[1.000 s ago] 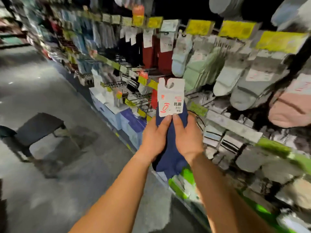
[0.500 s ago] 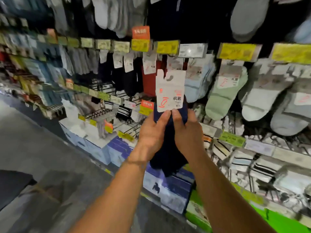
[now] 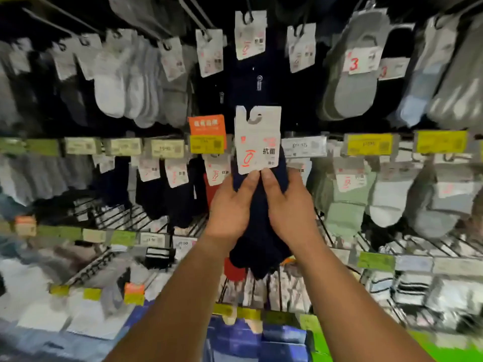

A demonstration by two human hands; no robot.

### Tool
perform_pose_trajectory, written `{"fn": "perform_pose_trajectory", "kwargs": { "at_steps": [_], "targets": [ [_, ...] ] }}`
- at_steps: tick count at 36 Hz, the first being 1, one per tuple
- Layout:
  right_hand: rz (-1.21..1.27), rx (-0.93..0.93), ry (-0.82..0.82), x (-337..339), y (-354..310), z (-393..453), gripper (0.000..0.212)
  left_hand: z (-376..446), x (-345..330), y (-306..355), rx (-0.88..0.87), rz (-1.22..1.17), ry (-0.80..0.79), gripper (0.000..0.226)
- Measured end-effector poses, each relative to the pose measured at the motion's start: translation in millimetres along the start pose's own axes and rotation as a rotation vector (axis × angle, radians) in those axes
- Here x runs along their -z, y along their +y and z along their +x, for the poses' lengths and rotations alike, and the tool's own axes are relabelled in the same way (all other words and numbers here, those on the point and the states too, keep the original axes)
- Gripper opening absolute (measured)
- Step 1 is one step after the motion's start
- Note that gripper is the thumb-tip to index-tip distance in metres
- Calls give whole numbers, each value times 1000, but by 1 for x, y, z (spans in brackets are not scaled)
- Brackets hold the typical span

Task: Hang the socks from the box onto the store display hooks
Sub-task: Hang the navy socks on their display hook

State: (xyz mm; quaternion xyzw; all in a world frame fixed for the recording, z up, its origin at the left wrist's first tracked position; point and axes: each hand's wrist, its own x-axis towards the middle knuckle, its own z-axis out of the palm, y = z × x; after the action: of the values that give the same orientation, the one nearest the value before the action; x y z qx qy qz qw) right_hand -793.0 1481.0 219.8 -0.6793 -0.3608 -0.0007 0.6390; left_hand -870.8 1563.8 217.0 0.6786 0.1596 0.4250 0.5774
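I hold a pair of navy socks [image 3: 258, 231] upright in front of the sock wall. Its white card header [image 3: 257, 142] has a hook cut-out at the top and red print. My left hand [image 3: 231, 205] and my right hand [image 3: 288, 205] both grip the socks just under the card, thumbs meeting at its lower edge. Straight above hangs a row of dark navy socks with matching white cards [image 3: 249, 35] on display hooks [image 3: 248, 18]. The card's cut-out is well below those hooks.
Rows of hung socks fill the wall: white and grey ones [image 3: 125, 82] at upper left, grey liners [image 3: 350, 79] at upper right, green ones [image 3: 345, 202] at right. Yellow and orange price tags [image 3: 207, 134] line the rails. Blue boxes [image 3: 256, 338] sit at the bottom.
The view has swung from the aisle to face the wall head-on and tilted upward. Both hands have carried the navy socks higher, toward the upper row of hooks.
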Motion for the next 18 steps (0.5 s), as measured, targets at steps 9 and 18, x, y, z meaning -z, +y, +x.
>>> {"fn": "perform_pose_trajectory", "kwargs": {
  "at_steps": [9, 18],
  "targets": [
    [20, 40, 260, -47, -27, 5, 33, 34, 40, 18, 31, -170, -147, 14],
    [124, 0, 286, -48, -36, 25, 15, 51, 52, 26, 145, -333, -171, 55]
  ]
}}
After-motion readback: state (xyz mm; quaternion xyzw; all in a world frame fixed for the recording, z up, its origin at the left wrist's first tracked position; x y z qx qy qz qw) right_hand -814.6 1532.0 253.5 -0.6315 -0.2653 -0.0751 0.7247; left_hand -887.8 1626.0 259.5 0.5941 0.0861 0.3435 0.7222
